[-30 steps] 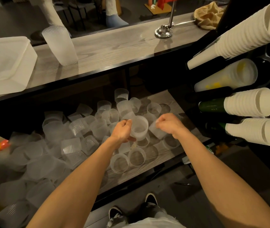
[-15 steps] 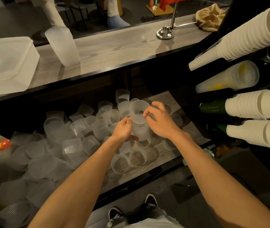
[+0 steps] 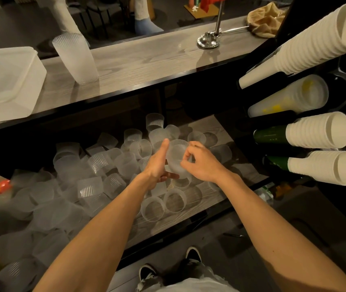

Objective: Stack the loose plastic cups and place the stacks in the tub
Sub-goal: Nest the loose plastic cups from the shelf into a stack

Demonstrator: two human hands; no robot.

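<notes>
with the held cups as the centre of the dial: far out at 10 o'clock the tub (image 3: 7,81) sits on the upper counter (image 3: 146,60), and i cannot tell what is in it. at 11 o'clock a tall stack (image 3: 76,57) stands upright on the same counter, near the tub but apart from it, unmoved over the last 1 second. from 7 to 9 o'clock the loose cups (image 3: 96,165) lie jumbled on the lower shelf, many on their sides, with a few more standing at 12 and 6 o'clock

the left hand (image 3: 157,165) grips the short stack (image 3: 177,157), thumb raised along its left wall and fingers curled beneath. 1 second ago each hand held 1 separate cup, and 0.5 seconds ago the right hand (image 3: 201,163) was lowering its cup in from above. now that cup is seated and the right hand has dropped to 3 o'clock, thumb and forefinger pinching the stack's right wall

so 1 more cup looks nested. the stack in hand is much shorter than the one on the counter and dozens of cups remain loose, so the job seems far from done. the white paper cups (image 3: 315,131) racked from 1 to 4 o'clock seem no part of it
</notes>
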